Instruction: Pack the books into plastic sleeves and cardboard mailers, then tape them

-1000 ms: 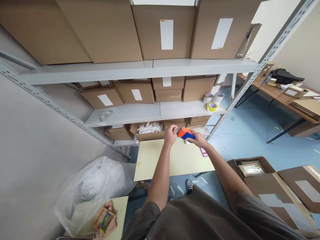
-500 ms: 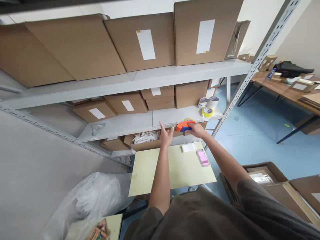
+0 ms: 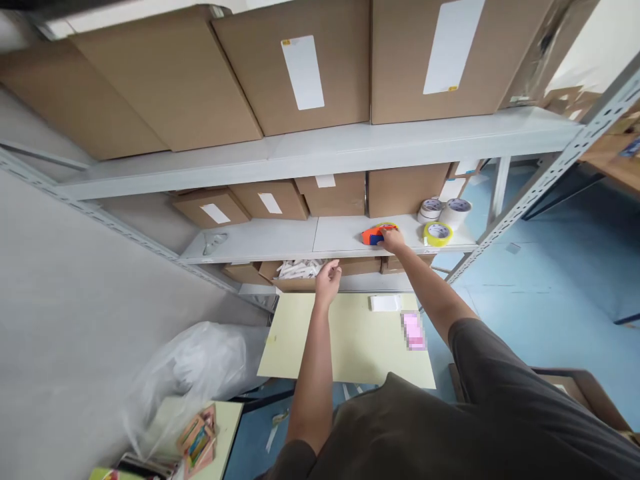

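Note:
An orange and blue tape dispenser (image 3: 371, 236) with a yellow tape roll is in the grip of my right hand (image 3: 393, 241). It rests on, or just above, the front of the middle shelf (image 3: 280, 239); I cannot tell which. Lower and to the left, my left hand (image 3: 327, 279) hangs in front of the lower shelf, its fingers loosely bent, the thumb apart, and nothing visible in it. Right of the dispenser sit a yellow tape roll (image 3: 438, 233) and white tape rolls (image 3: 455, 213).
Below is a pale yellow tabletop (image 3: 367, 350) with a white flat item (image 3: 385, 303) and a blurred pink item (image 3: 414, 331). Cardboard boxes (image 3: 320, 73) line the shelves. A metal upright (image 3: 537, 173) stands right; a plastic bag (image 3: 210, 363) lies left.
My right hand has carried the tape dispenser forward onto or over the middle shelf. My left hand has drawn down slightly, its fingers now more bent. The view has shifted closer to the shelves.

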Tool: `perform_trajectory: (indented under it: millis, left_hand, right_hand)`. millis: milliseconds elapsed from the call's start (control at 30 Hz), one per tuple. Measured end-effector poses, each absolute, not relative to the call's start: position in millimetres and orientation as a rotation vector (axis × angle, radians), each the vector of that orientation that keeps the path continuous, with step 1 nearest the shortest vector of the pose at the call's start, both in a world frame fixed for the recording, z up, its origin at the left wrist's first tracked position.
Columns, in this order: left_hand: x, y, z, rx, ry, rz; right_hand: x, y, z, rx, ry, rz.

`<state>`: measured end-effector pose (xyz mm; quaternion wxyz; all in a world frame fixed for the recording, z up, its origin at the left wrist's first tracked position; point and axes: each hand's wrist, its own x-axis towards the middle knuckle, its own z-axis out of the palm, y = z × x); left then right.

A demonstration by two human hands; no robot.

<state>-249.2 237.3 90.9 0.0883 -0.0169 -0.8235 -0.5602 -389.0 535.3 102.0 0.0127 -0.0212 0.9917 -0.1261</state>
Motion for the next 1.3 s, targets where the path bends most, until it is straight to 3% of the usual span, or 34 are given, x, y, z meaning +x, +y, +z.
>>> perform_trajectory:
  millis: [167, 467, 833, 1067, 1300]
  left_hand:
    - [-248, 231, 87, 0.035, -2.446, -1.658]
    - [-243, 231, 101, -0.079, -2.389, -1.669]
    - [-167, 192, 38, 0.077, -2.423, -1.756]
    - [-119, 144, 9, 0.339, -2.309, -1.643]
    - [-88, 81, 6, 0.446, -2.207, -1.642]
  right_hand:
    - [-387, 535, 94, -0.165, 3.267, -0.543]
    - [-300, 508, 73, -0.422, 3.283, -1.154]
    - [-211, 450, 0, -0.441, 3.022, -1.669]
    - [-203, 405, -31, -0.579, 2.885, -1.705]
    - [-203, 329, -11, -0.806, 2.795, -1.622]
